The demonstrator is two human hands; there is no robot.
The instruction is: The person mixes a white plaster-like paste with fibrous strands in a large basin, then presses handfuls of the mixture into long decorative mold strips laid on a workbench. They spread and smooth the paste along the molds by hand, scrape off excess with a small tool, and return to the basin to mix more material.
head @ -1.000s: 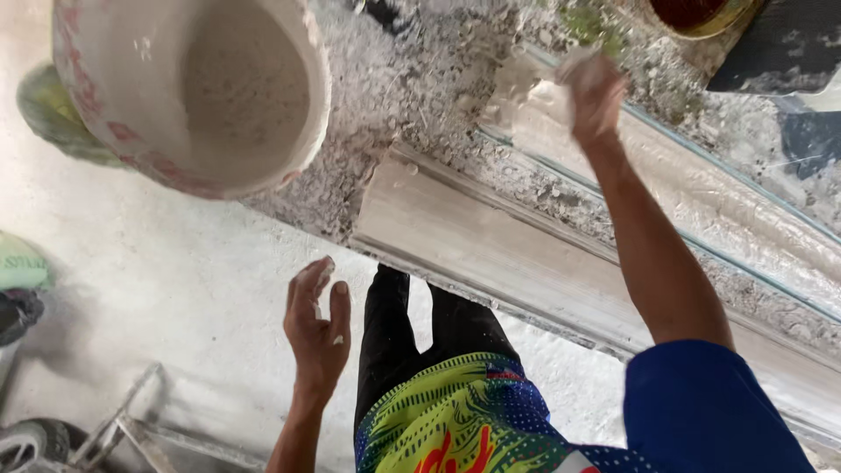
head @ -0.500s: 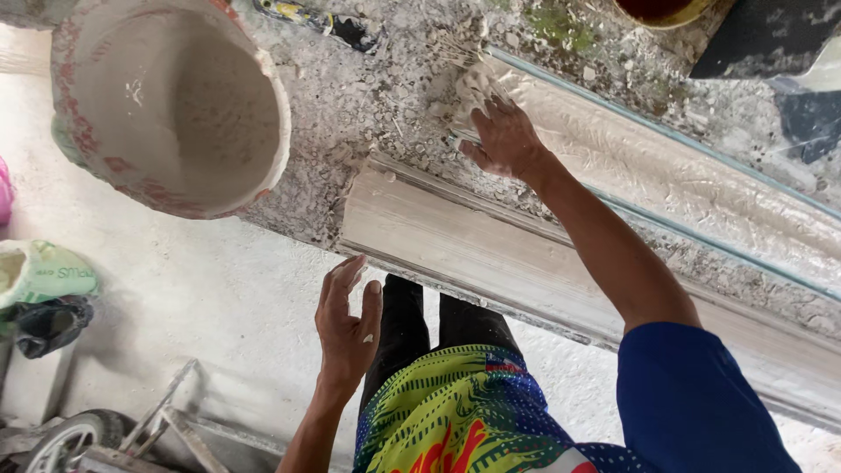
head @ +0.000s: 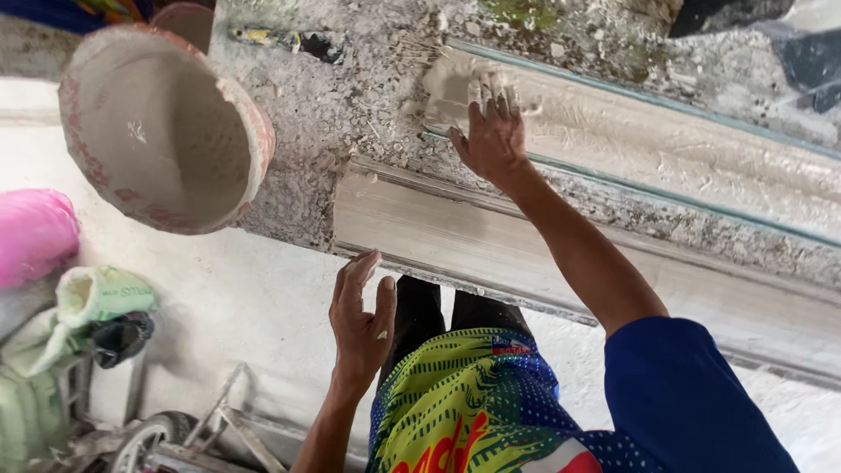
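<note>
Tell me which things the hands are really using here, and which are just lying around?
In use:
- right hand, flat on the wet plaster
- long moulding that the plaster lies in
- left hand, open and holding nothing

Lying about:
- plaster-caked bucket
- small tool on the crusty bench
- pink sack
- green sack

1. Right hand (head: 492, 138) has slid back up the long pale plaster moulding (head: 666, 158), palm flat on wet plaster.
2. Left hand (head: 361, 322) has edged closer to the table's (head: 350, 105) rim.
</note>
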